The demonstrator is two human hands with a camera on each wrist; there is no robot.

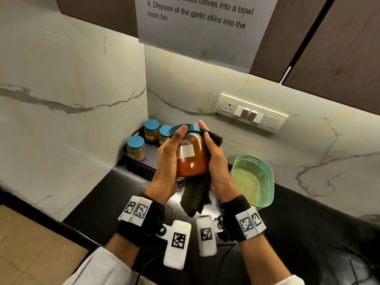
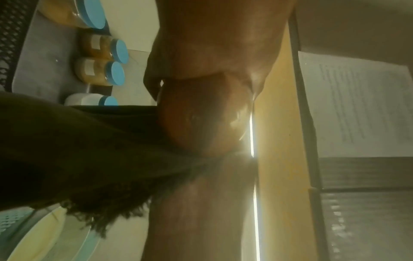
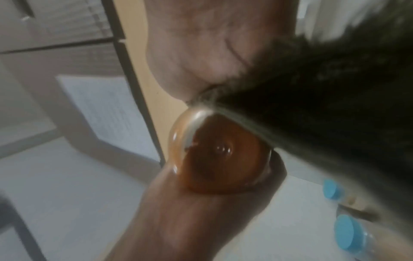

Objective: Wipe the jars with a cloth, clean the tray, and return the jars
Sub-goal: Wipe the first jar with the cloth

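My left hand (image 1: 169,155) grips a jar (image 1: 191,159) of orange-red paste with a blue lid (image 1: 192,127) and a white label, held up over the counter. My right hand (image 1: 217,161) holds a dark green cloth (image 1: 196,194) against the jar's right side, and the loose end hangs below. The wrist views show the jar's base (image 2: 201,121) (image 3: 221,159) between both palms, with the cloth (image 2: 78,150) (image 3: 335,106) beside it. Three blue-lidded jars (image 1: 136,148) stand in the black tray (image 1: 141,167) in the corner.
A mint-green basket (image 1: 265,182) holding a pale plate sits on the black counter (image 1: 308,223) at the right. Marble walls close the corner behind the tray. A switch plate (image 1: 250,113) is on the back wall. A white jar (image 2: 89,100) also stands near the tray's jars (image 2: 98,70).
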